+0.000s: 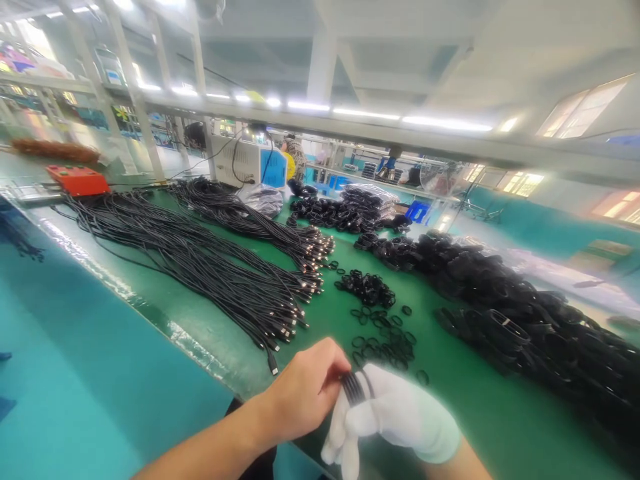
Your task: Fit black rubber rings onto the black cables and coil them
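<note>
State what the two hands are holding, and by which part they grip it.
Both hands grip a folded bundle of black cable: the gloved right hand clasps it from below, and the bare left hand pinches its upper end.

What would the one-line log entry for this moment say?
left hand: bare, pinching cable coil | right hand: white glove, gripping cable coil | ahead: small black rings, straight cables on green table

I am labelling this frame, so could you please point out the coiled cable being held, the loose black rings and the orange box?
coiled cable (356,388), head view, on the banded strands.
loose black rings (383,333), head view, mid-scatter.
orange box (79,180), head view, top face.
</note>
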### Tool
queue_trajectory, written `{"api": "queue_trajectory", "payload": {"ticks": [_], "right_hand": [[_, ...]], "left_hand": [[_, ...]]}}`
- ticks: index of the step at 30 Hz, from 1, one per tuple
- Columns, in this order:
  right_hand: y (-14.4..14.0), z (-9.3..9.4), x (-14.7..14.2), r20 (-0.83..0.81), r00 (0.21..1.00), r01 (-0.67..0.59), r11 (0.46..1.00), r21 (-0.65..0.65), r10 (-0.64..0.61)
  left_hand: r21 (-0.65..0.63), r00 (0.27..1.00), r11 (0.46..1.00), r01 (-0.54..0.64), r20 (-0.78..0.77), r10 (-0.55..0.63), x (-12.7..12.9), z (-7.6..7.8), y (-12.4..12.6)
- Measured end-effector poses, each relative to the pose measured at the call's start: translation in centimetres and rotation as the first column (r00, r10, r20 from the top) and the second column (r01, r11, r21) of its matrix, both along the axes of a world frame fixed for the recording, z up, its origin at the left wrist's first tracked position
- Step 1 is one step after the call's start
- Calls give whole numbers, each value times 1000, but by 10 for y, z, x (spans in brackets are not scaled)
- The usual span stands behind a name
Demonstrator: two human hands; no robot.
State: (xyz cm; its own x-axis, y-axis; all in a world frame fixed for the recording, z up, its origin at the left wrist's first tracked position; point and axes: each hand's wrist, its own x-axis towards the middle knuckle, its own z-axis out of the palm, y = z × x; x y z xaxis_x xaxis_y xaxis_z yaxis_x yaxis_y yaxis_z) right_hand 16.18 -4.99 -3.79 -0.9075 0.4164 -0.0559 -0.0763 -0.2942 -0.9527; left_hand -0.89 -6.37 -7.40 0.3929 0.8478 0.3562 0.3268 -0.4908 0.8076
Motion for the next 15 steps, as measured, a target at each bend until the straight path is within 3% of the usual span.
{"api": "queue_trajectory", "payload": {"ticks": [3,7,9,12,15], "right_hand": [[-3,4,-1,-3,1000,-5,1000,-7,5],[-6,6,2,28,999,37,998,56,-38],[-6,6,6,12,1000,28,998,56,-29],[-7,7,10,9,1000,-13,999,34,13],[-9,9,10,39,999,7,998,64,-9]], "left_hand": [[144,998,990,-6,69,-4,1,-5,-3],[350,985,935,-58,170,-3,9,-6,-6],[336,988,941,-40,152,-12,11,1,-7],[237,992,964,118,4,-122,12,16,-5],[255,970,937,237,-123,-212,11,25,-2]]}}
